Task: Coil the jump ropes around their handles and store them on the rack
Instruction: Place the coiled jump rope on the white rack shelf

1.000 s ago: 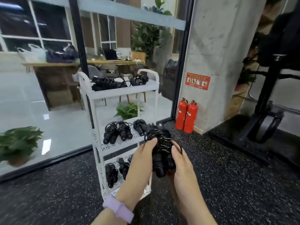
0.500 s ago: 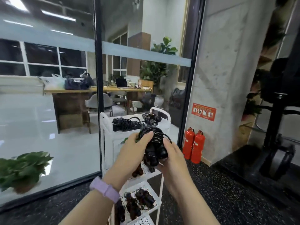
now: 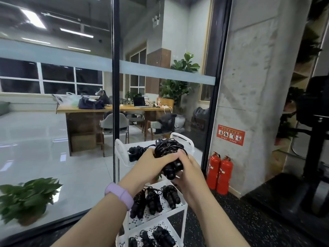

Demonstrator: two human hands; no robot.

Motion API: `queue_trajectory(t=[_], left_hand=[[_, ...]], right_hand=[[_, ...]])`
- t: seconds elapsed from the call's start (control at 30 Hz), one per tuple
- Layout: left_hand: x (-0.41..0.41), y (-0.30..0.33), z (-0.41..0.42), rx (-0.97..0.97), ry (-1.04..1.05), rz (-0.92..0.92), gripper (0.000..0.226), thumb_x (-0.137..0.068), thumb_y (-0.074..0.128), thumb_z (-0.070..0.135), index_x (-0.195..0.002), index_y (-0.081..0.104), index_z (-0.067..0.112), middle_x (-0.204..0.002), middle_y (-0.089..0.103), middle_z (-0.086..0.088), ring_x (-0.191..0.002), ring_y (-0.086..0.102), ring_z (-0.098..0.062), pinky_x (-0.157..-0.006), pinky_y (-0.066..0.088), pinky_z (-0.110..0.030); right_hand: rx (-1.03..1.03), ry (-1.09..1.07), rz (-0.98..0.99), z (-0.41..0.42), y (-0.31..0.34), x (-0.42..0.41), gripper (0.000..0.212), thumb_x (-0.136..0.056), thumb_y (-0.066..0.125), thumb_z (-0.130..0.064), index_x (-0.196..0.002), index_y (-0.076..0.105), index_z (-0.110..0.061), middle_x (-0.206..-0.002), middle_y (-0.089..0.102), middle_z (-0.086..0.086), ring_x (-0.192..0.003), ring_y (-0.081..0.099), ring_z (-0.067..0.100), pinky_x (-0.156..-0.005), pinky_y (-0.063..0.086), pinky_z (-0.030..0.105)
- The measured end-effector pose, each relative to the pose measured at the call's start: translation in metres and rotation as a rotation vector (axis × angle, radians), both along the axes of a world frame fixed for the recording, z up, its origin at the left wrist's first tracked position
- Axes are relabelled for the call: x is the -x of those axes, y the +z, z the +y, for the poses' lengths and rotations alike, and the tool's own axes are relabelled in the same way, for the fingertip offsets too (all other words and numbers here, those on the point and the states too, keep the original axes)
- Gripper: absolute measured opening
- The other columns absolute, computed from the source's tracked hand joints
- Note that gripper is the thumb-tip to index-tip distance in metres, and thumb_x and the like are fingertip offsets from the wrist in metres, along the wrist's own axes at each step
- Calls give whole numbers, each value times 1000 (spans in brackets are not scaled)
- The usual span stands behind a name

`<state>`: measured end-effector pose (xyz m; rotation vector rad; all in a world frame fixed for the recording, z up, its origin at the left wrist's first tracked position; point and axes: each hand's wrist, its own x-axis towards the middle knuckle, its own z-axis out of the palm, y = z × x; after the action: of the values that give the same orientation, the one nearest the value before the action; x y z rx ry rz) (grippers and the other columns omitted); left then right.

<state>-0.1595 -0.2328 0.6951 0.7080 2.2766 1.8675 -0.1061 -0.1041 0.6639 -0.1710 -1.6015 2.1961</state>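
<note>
A black jump rope [image 3: 169, 154], coiled round its two handles, is held over the top tier of the white three-tier rack [image 3: 121, 154]. My left hand [image 3: 151, 163] grips the coil from the left, and my right hand [image 3: 187, 168] grips the handle ends from the right. Another coiled rope [image 3: 137, 152] lies on the top shelf behind my left hand. Three coiled ropes [image 3: 153, 200] rest on the middle shelf, and more bundles [image 3: 156, 237] sit on the bottom shelf.
The rack stands against a glass wall with a black frame post [image 3: 115, 86]. Two red fire extinguishers [image 3: 219, 172] stand by a concrete pillar [image 3: 258, 86] on the right. Dark gym equipment [image 3: 316, 139] fills the far right. A potted plant [image 3: 26, 196] sits behind the glass.
My view has tilted upward and moved closer to the rack. Both hands have carried the coiled rope up from the middle shelf's level to just above the top shelf.
</note>
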Motion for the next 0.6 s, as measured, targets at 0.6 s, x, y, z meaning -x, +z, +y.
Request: queue_trajectory(t=[0.6], left_hand=[[141,0,62,272,245,243,50,-83,77,55,-85,63,7,-76,69,-4,-69,65,-22,-65,52,-34]], right_hand=[[-213,-36,-100,63,19,126,47,-103,61,-14,-148,50,-23,-134,63,11,-112,69,30,-84,64,44]])
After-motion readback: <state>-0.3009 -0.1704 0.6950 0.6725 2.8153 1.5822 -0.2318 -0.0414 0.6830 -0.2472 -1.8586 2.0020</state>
